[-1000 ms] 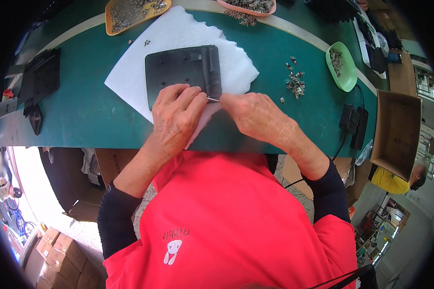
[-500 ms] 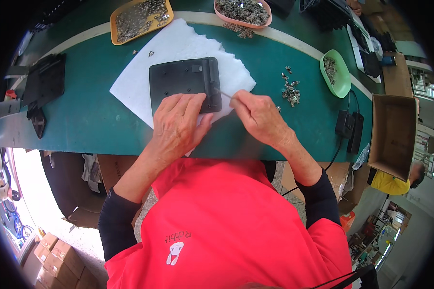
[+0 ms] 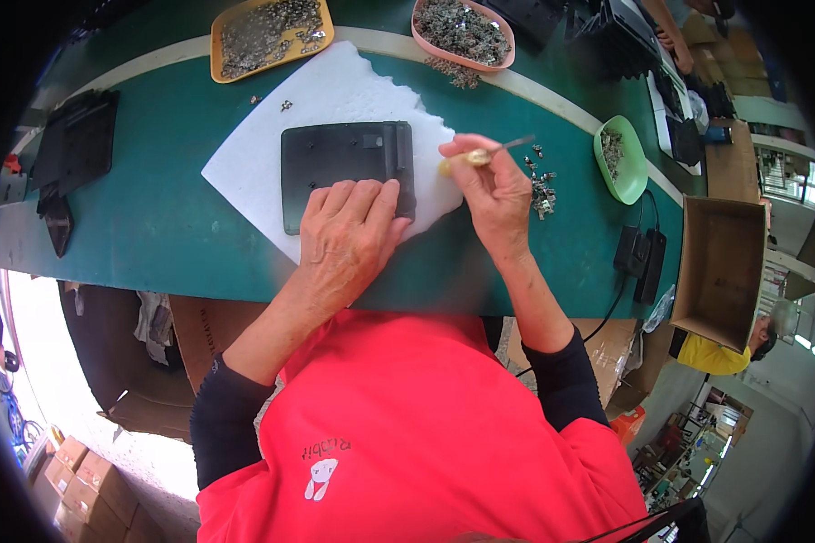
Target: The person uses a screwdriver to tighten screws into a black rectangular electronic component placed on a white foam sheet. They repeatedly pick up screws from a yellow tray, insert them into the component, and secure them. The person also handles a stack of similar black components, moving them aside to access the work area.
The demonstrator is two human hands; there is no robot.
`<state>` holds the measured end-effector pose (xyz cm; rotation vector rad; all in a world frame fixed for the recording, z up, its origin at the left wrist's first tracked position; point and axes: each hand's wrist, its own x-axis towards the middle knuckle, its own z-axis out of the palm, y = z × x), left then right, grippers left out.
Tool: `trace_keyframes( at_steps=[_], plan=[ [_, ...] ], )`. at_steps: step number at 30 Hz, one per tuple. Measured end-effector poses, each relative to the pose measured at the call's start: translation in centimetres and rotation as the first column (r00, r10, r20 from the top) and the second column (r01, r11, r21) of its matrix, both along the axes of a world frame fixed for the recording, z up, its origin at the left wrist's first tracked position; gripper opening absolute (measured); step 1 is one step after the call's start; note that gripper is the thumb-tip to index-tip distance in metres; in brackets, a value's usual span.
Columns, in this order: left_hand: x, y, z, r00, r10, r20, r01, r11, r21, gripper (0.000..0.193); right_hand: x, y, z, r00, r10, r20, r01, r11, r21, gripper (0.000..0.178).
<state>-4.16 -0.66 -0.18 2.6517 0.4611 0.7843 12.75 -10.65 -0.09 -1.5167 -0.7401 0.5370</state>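
Screwdriver pinched in right hand, tip outward

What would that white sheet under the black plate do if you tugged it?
The sheet looks thin and soft, with a wavy edge, so it would probably bend, not stay stiff. The plate and the left hand press on it, so it may well drag or tear rather than slide free.

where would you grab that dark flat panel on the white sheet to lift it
Grip the black panel by its far or left edge, coming from the far left. It lies flat on the white sheet, and the left hand covers its near right corner, so those edges stay free.
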Motion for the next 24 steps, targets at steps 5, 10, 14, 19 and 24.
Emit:
trace_keyframes(
  at_steps=[5, 10, 14, 19, 24],
  plan=[
    [-0.1, 0.0, -0.2, 1.0, -0.001, 0.004, 0.001, 1.0, -0.005, 0.044, 0.2, -0.8, 1.3, 0.645, 0.205, 0.737, -0.053, 0.973, -0.224, 0.03],
    [0.1, 0.1, -0.5, 1.0, 0.002, 0.018, -0.001, 1.0, -0.023, 0.046, -1.1, -0.1, 1.7, 0.608, 0.193, 0.77, -0.169, 0.979, -0.112, 0.036],
    [0.2, 0.0, -1.0, 0.998, 0.026, 0.058, -0.025, 0.999, -0.026, 0.047, -1.8, 0.8, 1.0, 0.603, 0.195, 0.774, -0.194, 0.976, -0.094, 0.035],
    [0.1, 0.0, -1.0, 0.998, 0.027, 0.064, -0.024, 0.999, -0.049, 0.047, -2.2, 1.3, 1.3, 0.539, 0.193, 0.82, -0.158, 0.979, -0.126, 0.026],
    [0.0, 0.0, -1.3, 0.999, 0.013, 0.036, -0.012, 1.0, -0.024, 0.047, -2.3, 2.9, 1.9, 0.74, 0.212, 0.639, -0.05, 0.964, -0.262, 0.016]
  ],
)
